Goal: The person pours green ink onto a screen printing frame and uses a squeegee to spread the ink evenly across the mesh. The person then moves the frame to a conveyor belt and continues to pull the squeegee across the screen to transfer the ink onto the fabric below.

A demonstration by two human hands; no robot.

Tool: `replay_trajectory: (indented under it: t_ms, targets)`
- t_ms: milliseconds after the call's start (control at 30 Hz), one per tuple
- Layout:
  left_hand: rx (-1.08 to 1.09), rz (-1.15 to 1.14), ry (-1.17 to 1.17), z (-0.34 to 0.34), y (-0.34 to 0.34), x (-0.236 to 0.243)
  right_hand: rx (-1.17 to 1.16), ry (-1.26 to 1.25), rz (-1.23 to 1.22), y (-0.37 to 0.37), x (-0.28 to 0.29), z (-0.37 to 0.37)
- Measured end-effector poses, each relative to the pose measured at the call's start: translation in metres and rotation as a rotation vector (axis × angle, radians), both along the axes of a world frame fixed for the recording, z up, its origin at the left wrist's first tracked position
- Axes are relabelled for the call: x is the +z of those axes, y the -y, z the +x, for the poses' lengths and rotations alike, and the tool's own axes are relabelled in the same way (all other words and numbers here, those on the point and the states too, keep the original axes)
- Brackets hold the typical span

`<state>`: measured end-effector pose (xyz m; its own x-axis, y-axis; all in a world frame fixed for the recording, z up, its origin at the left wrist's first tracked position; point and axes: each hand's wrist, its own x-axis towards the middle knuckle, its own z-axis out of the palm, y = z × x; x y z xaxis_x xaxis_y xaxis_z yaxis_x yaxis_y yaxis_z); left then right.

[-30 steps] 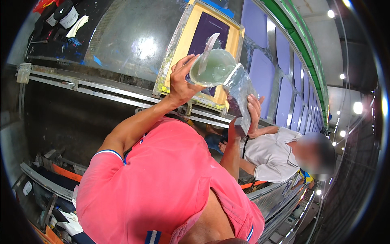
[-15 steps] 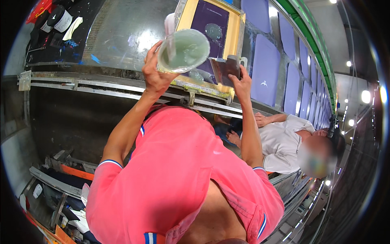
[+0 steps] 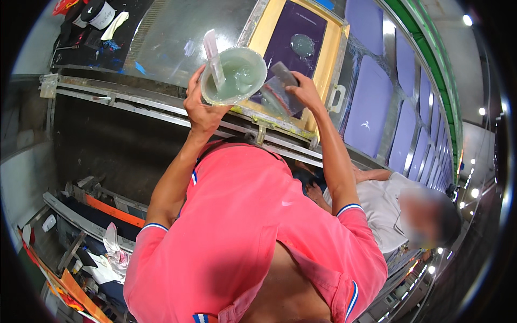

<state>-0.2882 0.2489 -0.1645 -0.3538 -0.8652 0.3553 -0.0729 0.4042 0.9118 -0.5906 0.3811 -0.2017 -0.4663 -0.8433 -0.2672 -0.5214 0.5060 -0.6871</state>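
Observation:
My left hand is closed round the side of a tub of pale green, translucent gel. The tub tilts toward me, and a pale spatula stands in it against the left rim. Just to the right, my right hand grips a squeegee with a dark handle edge and a wet, see-through blade. The squeegee is over the near end of a printing screen with a yellow border and dark purple middle. A gel puddle lies on the screen's far part; whether the blade touches the screen is unclear.
Purple fabric panels run along the table to the right, beside a green rail. A black tub and a white cloth lie at far left. A metal rail edges the table. A co-worker is close on my right.
The squeegee has moved left and turned, coming closer to the tub. The spatula now rests still in the tub where it was blurred before. The whole view has shifted slightly.

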Motion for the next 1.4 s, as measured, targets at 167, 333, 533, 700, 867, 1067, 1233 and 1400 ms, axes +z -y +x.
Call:
replay_trajectory:
  t_ms: [167,333,533,700,867,1067,1233,1400]
  targets:
    - [0.039,-0.042,-0.017,0.001,0.000,0.004,0.364,-0.068,0.161,0.049,0.017,0.027]
    - [0.097,0.079,-0.081,0.017,-0.001,0.005,0.455,0.042,0.153,0.035,-0.001,0.008]
    - [0.128,0.109,-0.045,0.024,-0.001,0.000,0.311,0.340,0.197,0.028,-0.019,0.002]
    - [0.089,0.110,-0.046,0.013,0.008,-0.009,0.244,0.597,0.207,0.035,-0.022,-0.028]
    - [0.048,-0.011,0.133,0.021,0.011,-0.025,0.093,0.722,-0.029,-0.009,0.017,-0.035]
    - [0.009,-0.130,0.312,0.016,0.014,-0.045,-0.299,0.590,-0.311,-0.089,0.039,0.001]
    - [-0.143,-0.220,0.320,-0.005,0.013,-0.064,-0.379,0.596,-0.778,-0.113,0.070,0.041]
    - [-0.285,-0.233,0.274,-0.034,0.009,-0.052,-0.306,0.433,-1.025,-0.112,0.114,0.063]
